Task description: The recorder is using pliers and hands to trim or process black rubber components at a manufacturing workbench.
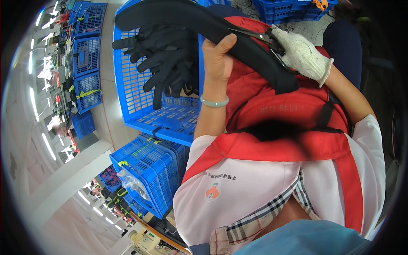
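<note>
Bare left hand (217, 59) gripping a black padded strap (204, 25), gloved right hand (302, 54) closing around small scissors (259, 37) at it, blue crate (140, 97) of black straps sitting beside.

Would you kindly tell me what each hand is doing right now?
Left hand: bare, closed on the black padded strap.
Right hand: white-gloved, holding small snips against the strap.

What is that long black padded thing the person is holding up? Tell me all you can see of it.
The black padded strap is a long, curved band of smooth dark fabric, looking soft and stuffed. It runs slantwise from above the blue crate down toward the red apron. The bare left hand grips it from below, thumb on top. The white-gloved right hand holds small snips against its upper edge. Its far end is rounded.
</note>
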A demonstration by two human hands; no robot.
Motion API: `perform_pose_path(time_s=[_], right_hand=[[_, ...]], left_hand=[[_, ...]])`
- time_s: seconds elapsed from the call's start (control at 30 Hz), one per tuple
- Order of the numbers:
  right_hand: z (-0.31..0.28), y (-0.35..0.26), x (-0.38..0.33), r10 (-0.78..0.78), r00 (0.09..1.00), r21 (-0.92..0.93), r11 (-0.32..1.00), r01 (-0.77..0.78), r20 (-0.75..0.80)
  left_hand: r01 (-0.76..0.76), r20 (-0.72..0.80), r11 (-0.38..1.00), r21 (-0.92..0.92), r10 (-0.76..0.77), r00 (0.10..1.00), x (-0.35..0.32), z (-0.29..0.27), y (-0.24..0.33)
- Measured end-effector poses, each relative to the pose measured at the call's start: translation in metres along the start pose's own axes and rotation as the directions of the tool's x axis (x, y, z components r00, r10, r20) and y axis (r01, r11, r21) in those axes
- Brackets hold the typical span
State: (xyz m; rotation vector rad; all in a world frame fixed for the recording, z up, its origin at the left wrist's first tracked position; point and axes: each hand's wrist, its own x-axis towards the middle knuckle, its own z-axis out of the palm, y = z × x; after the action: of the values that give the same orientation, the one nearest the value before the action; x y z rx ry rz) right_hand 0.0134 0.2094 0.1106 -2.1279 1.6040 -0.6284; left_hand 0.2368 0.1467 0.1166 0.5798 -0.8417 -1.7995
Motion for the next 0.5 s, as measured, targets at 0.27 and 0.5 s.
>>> perform_pose_path(time_s=[0.27,0.5], right_hand=[[-0.015,-0.014,0.007,-0.01,0.997,0.026,1.0,0.008,0.083],[-0.053,-0.004,0.017,-0.07,0.977,-0.039,0.996,0.079,0.203]], left_hand=[[0.085,-0.013,0.992,-0.09,-0.087,0.996,-0.004,0.003,-0.002],[-0.075,-0.006,0.967,0.243,0.079,0.997,0.005,-0.006,0.014]])
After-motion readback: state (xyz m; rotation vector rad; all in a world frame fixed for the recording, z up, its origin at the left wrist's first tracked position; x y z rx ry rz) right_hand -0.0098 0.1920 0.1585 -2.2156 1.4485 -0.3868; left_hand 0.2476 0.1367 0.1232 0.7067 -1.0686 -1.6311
